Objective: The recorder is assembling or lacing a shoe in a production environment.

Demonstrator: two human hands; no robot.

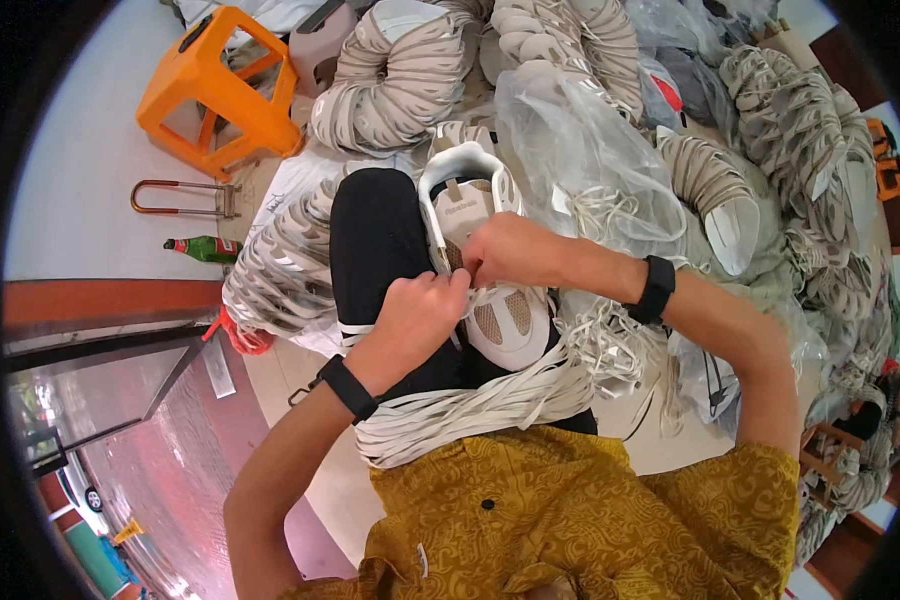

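A shoe (pixel 490 270) is lying at the centre of the frame on the person's lap, with the left hand (pixel 415 315) sitting at its lower left and the right hand (pixel 510 250) over its middle. A bundle of laces (pixel 470 410) is lying below it. A stool (pixel 220 90) is standing at upper left, a bottle (pixel 202 248) lying below the stool. Stacked shoe uppers (pixel 400 80) are filling the top of the frame.

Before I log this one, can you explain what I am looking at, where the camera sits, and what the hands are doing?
This is one fisheye camera worn on a person's head, looking down, so edges bend. No machine: two bare hands. The left hand and right hand meet over a white shoe on the lap, pinching at its lacing area. A bundle of white laces lies across the legs. Around are stacks of shoe parts, a clear plastic bag, an orange stool and a green bottle.
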